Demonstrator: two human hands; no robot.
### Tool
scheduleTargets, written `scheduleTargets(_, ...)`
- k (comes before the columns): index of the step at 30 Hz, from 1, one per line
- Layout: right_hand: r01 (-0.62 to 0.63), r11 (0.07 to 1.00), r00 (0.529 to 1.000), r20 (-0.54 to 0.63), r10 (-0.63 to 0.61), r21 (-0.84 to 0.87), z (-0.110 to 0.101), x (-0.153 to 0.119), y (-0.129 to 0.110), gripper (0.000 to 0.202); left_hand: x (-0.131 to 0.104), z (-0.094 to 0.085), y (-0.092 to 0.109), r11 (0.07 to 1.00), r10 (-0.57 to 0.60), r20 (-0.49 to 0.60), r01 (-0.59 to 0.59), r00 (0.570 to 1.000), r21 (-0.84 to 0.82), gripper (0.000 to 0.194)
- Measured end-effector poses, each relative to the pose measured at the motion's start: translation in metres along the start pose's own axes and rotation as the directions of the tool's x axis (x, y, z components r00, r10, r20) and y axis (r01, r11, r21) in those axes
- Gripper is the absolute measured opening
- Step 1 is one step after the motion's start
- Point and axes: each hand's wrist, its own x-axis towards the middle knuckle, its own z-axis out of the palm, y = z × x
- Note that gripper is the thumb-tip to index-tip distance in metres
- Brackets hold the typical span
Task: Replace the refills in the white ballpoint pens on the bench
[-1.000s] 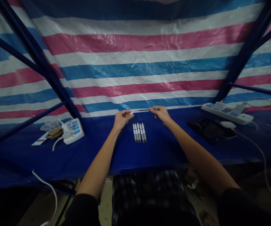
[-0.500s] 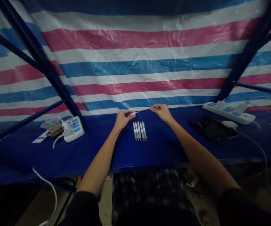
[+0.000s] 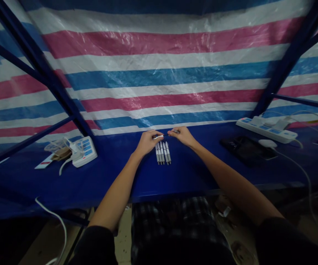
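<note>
Several white and grey pens lie side by side on the blue table. Just beyond their upper ends, my left hand pinches a white pen part. To its right, my right hand is closed on a grey pen part. A short dark stretch, likely the refill, shows between the two hands. The fingertips of both hands are close together but apart.
On the left a white power strip with plugs sits beside a card. At the right are another power strip, a black flat case and a white charger. Blue frame posts rise at both sides.
My hands have come closer together, the right one moving left and the left one slightly right. Less of the dark thin part between them shows.
</note>
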Motion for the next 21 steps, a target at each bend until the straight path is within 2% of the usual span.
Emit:
scheduleTargets(3, -0.077, 0.99, 0.997, 0.026, 0.075, 0.114, 0.0, 0.003, 0.006, 0.046, 0.0, -0.001, -0.001, 1.0, 0.018, -0.036, -0.018, 0.999, 0.016, 0.018)
scheduleTargets(6, -0.11, 0.97, 0.991, -0.054, 0.125, 0.215, -0.005, 0.008, 0.011, 0.04, 0.001, -0.003, -0.006, 1.0, -0.014, -0.076, 0.016, 0.997, 0.026, 0.016)
scheduleTargets(8, -0.046, 0.984, 0.995, -0.08, 0.061, 0.173, -0.009, 0.009, 0.014, 0.031, 0.001, -0.003, -0.01, 0.999, -0.026, -0.083, 0.029, 0.996, 0.03, 0.016)
scheduleTargets(11, 0.068, 0.996, 0.997, -0.034, -0.066, 0.062, -0.014, 0.008, 0.017, 0.021, 0.0, -0.004, -0.013, 0.999, -0.027, -0.082, 0.029, 0.996, 0.029, 0.016)
scheduleTargets(18, 0.139, 0.989, 0.99, -0.033, -0.138, 0.043, -0.014, 0.007, 0.014, 0.025, 0.0, -0.004, -0.013, 0.999, -0.02, -0.07, 0.023, 0.997, 0.042, 0.015)
scheduleTargets(21, 0.134, 0.99, 0.991, -0.034, -0.132, 0.043, -0.017, 0.006, 0.012, 0.025, 0.0, -0.004, -0.014, 0.999, -0.023, -0.067, 0.026, 0.997, 0.041, 0.015)
